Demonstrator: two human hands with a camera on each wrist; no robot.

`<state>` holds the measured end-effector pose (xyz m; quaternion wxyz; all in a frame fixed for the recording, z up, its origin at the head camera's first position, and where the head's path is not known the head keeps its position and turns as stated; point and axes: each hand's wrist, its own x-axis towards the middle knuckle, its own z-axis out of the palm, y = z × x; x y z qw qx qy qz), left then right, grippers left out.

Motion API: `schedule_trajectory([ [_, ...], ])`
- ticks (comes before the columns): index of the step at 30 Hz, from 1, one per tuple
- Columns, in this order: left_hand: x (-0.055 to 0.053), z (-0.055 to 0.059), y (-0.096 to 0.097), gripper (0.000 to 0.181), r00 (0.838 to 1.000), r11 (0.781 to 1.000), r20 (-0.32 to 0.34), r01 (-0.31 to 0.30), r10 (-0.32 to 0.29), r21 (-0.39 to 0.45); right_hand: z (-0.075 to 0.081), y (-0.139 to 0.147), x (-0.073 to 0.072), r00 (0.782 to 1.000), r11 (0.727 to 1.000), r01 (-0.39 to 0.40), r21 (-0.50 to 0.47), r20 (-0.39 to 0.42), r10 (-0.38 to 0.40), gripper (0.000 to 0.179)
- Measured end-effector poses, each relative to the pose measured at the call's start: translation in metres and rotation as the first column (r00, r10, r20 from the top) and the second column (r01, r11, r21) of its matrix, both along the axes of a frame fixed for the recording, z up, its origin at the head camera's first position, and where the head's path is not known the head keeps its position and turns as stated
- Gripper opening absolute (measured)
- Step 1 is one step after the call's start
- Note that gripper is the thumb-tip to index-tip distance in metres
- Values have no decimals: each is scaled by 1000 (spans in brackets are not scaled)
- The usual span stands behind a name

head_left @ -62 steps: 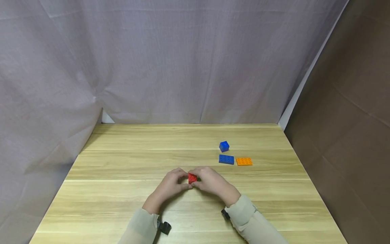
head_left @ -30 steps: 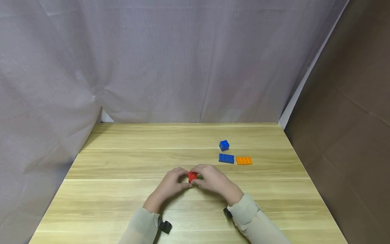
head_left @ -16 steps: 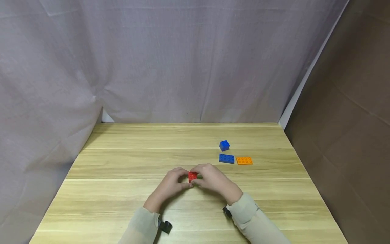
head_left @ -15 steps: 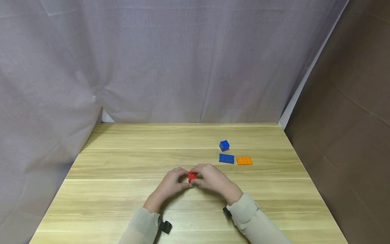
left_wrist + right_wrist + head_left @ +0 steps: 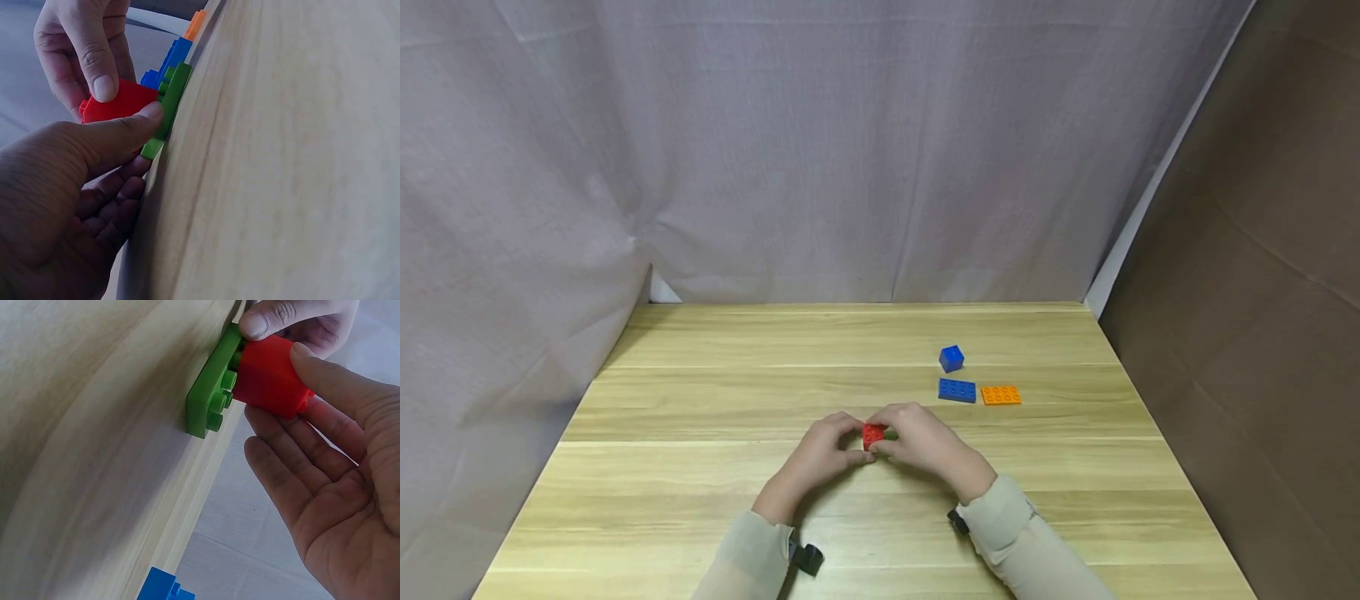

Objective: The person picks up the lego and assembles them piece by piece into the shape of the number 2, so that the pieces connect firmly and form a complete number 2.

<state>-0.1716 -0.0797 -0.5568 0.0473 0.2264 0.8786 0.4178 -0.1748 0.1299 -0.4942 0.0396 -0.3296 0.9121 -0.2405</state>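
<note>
A red toy brick (image 5: 269, 372) sits at one end of a flat green studded brick (image 5: 209, 387), over its studs; several green studs show beside it. My right hand (image 5: 925, 446) pinches the red brick between thumb and fingers, from above in the left wrist view. My left hand (image 5: 820, 450) pinches the near end of the green brick, its thumb (image 5: 134, 128) also lying along the red brick's lower edge. The green brick lies against the wooden table. From the head view, the red brick's top (image 5: 872, 435) shows between both hands, with only a sliver of green.
Right of and beyond the hands lie a blue cube-shaped brick (image 5: 951, 359), a flat blue studded brick (image 5: 957, 391) and a flat orange one (image 5: 1001, 396). Grey cloth (image 5: 775, 150) hangs at the table's back and left, brown cloth (image 5: 1247, 275) on the right.
Compared with two seconds ago, my right hand sits slightly farther right and more green shows beside the red brick. Over the last half second both hands hold almost still.
</note>
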Motion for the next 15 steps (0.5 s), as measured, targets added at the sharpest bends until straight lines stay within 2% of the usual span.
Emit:
schedule_trajectory([
  [15, 1, 5, 0, 31, 1000, 1000, -6, -6, 6, -2, -1, 0, -1, 1000, 1000, -1, -22, 21, 2, 27],
])
